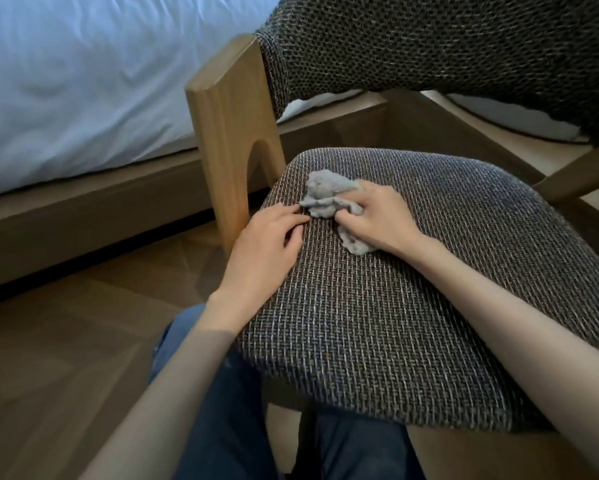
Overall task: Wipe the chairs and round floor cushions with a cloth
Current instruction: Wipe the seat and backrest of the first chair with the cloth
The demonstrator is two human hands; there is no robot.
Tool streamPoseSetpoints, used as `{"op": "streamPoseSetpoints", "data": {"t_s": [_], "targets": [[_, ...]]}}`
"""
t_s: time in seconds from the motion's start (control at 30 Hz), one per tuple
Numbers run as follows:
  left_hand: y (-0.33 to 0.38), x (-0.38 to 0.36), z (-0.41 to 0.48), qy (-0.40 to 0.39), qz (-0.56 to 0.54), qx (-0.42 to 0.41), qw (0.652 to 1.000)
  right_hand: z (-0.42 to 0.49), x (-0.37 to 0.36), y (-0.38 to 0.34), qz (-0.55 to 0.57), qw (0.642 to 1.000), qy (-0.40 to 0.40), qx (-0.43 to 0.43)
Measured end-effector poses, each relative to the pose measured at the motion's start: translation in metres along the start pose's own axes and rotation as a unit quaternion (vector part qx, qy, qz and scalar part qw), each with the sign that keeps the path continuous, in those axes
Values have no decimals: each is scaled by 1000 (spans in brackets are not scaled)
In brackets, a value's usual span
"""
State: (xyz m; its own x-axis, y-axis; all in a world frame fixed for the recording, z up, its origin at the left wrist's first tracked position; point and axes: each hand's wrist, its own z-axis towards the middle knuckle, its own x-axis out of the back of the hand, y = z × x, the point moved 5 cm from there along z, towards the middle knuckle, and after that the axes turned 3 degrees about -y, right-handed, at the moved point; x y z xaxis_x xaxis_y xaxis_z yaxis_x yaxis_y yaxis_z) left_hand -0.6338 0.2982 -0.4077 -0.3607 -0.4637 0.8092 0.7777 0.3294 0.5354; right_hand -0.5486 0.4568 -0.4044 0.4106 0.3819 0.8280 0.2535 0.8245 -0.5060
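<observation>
A chair with a dark woven seat cushion (412, 306) and a matching woven backrest (447, 46) fills the right of the view. A crumpled grey cloth (326, 197) lies on the far left part of the seat. My right hand (381, 220) grips the cloth, fingers curled into it, and holds it down on the fabric. My left hand (270, 240) rests flat on the seat's left edge, its fingertips touching the seat just beside the cloth.
The chair's light wooden leg (232, 133) stands left of the seat. A bed with white bedding (83, 81) and a brown base (83, 223) runs behind it. Wooden floor (66, 341) lies at the left. My knees in blue jeans (222, 427) are under the seat's front.
</observation>
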Motion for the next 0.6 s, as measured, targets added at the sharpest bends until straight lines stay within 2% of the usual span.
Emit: {"op": "streamPoseSetpoints", "data": {"t_s": [0.17,0.3,0.4,0.6], "targets": [[-1,23,-45,86,-31,0,996,-66,-1,-47,29,998,-29,43],[-13,41,-68,163,-106,10,981,-111,1,-79,47,994,-34,92],[-31,47,-75,187,-160,55,968,-134,2,-90,55,988,-54,134],[-59,57,-67,199,-193,106,955,-137,-10,-116,43,974,-53,215]]}}
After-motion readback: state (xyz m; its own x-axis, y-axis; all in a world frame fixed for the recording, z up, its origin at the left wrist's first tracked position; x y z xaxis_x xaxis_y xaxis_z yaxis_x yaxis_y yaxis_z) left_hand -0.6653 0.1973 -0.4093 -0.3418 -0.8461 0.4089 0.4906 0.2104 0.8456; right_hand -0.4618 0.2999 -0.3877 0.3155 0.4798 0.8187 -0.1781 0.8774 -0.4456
